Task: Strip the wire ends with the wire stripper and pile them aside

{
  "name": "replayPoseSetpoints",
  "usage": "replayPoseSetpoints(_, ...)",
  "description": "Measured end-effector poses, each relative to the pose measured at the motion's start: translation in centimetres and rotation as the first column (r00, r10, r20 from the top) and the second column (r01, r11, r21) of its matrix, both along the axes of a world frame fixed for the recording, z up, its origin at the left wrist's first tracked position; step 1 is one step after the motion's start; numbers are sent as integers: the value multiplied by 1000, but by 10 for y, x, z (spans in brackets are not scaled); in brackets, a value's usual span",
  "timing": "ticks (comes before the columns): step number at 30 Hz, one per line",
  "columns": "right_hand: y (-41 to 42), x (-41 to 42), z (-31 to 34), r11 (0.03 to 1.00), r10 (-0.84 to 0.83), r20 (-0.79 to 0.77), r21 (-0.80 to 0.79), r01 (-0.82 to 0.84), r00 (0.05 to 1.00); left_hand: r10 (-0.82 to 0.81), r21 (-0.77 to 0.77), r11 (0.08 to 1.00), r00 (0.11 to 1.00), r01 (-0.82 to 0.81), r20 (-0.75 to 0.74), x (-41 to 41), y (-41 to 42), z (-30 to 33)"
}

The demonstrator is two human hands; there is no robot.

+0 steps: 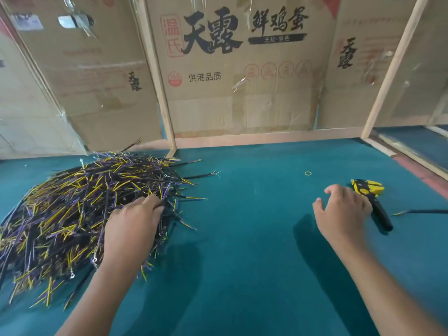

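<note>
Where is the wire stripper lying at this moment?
In the head view the wire stripper lies on the green table at the right, just beyond the right hand, with one loose wire to its right.

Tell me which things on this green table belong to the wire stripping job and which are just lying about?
For the job:
- heap of wires, left hand reaching into it
- wire stripper, right hand hovering beside it
- single wire at the right edge

Lying about:
- small yellow rubber band
- cardboard walls behind the table
</note>
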State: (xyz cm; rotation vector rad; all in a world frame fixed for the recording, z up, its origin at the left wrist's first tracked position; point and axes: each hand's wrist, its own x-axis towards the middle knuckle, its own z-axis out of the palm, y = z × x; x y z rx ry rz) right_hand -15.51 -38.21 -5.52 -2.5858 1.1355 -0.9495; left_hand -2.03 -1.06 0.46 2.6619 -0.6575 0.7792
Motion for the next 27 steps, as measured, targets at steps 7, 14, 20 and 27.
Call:
replayPoseSetpoints(7, -48, -3, 15, 874, -240, -320, 340, 348, 917, -727, -693, 629, 583, 353, -363, -7, -123, 10)
replayPoseSetpoints(14, -64, 7, 2, 887, -275, -317, 281, 366, 908, -810, -862, 507, 327, -27, -487, -3, -148, -45)
replayPoseSetpoints(20, -66, 13, 6, 915, -208, -193, 307, 261, 959, -868, -899, 422, 237, -115, -437, 1, -146, -47)
replayPoseSetpoints(27, -43, 23, 3, 952, 66, -146, 304, -19, 987, -925, -915, 311, 138, -258, -354, 4, -142, -38)
